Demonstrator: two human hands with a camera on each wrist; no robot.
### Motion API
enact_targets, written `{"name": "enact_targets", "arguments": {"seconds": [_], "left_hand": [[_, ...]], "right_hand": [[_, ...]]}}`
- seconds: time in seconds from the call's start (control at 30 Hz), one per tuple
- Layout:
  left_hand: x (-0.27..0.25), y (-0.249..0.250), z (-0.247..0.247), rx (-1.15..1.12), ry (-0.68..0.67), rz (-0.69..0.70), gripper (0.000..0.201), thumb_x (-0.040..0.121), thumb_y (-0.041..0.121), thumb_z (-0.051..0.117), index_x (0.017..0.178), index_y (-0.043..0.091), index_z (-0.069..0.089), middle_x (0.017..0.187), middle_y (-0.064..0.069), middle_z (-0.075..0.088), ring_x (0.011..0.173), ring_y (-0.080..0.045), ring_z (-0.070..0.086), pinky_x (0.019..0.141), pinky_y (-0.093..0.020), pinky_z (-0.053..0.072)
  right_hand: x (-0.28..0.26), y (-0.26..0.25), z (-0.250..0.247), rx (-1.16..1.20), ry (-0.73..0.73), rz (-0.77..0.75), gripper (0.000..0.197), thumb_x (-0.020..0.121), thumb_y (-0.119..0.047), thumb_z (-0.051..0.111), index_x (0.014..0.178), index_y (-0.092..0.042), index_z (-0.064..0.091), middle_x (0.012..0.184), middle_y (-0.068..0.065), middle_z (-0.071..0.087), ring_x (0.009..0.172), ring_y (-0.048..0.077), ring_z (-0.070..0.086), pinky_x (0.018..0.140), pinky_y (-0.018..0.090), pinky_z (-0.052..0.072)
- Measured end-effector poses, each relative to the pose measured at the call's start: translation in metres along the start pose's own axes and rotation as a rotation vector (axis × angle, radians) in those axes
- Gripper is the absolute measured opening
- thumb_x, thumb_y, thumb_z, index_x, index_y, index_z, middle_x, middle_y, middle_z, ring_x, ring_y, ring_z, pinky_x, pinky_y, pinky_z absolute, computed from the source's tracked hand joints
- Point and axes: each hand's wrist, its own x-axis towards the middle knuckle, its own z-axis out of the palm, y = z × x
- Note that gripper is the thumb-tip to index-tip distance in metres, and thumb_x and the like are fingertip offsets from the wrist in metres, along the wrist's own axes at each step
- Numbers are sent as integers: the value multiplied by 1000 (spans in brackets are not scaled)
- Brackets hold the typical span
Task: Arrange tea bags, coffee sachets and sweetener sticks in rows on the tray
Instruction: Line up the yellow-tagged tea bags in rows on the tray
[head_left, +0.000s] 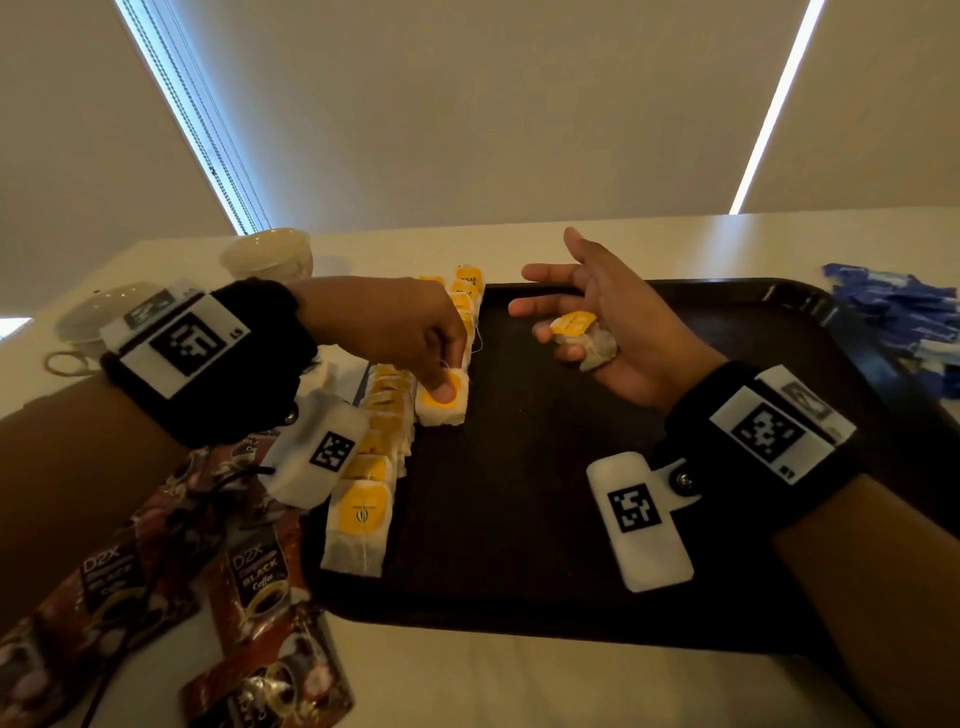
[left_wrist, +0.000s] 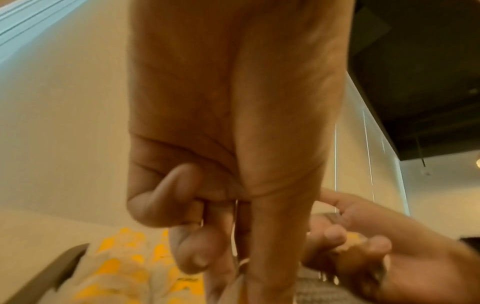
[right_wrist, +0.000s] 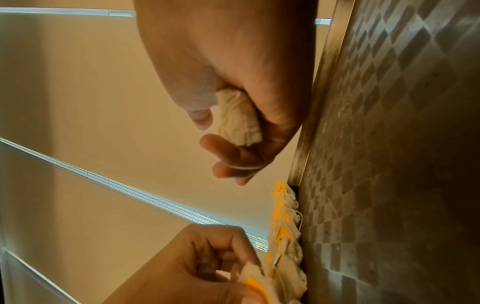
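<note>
A dark tray (head_left: 519, 493) lies on the white table. Several tea bags (head_left: 374, 467) with yellow tags lie overlapped in a row along its left edge; the same row of tea bags (right_wrist: 285, 236) shows in the right wrist view. My left hand (head_left: 448, 375) pinches one tea bag (head_left: 452, 413) beside that row, thumb on its yellow tag. Over the tray's middle, my right hand (head_left: 576, 332) holds another tea bag (head_left: 595, 345) in its curled lower fingers, index finger and thumb stretched out. The right wrist view shows this bag (right_wrist: 239, 121) crumpled in the palm.
Brown coffee sachets (head_left: 260, 577) lie on the table left of the tray's near corner. Blue sweetener sticks (head_left: 904, 317) are heaped beyond the tray's right rim. Two pale cups (head_left: 270, 254) stand at the back left. The tray's middle and right are bare.
</note>
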Motion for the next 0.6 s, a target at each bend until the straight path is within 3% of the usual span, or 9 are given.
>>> {"name": "enact_targets", "arguments": {"seconds": [0.17,0.27,0.37,0.47,0.53,0.6], "left_hand": [[3,-4,6,170,127,-81,19,78,36,73,85,26,59,85,9,56,84,-13,53,67,-22,40],[-2,-3,4,174,191,-99,27,76,34,75,93,27,55,84,14,52,75,-6,49,62,-19,37],[-8,1,1,197,228,-23,29,75,31,76,85,30,49,82,14,52,75,-5,48,61,-17,35],[-11,7,0,127,137,47,15,78,27,73,80,30,58,81,13,58,76,4,50,63,-9,36],[-11,9,2,131,74,62,8,83,25,69,88,28,65,86,15,60,77,9,50,66,-6,37],[-9,9,4,198,16,49,13,87,23,65,99,27,66,94,15,61,80,4,52,68,-8,39]], "right_hand": [[-1,-1,-1,-8,2,1,50,94,-51,40,118,-9,53,94,12,64,52,11,52,36,17,36],[-1,-1,0,-19,3,1,50,95,-51,40,118,-9,54,91,11,65,51,11,52,36,18,35],[-1,0,0,-28,1,0,51,95,-52,39,119,-9,53,92,12,65,51,12,52,36,18,36],[-1,0,0,-29,-14,8,55,94,-55,37,121,-10,52,96,13,65,51,12,54,36,18,36],[-1,-1,1,-38,-35,13,58,94,-58,35,123,-10,51,97,14,66,53,13,55,35,19,36],[-3,-2,1,-55,-58,8,63,93,-61,31,124,-10,51,97,14,67,55,13,57,35,19,36]]}}
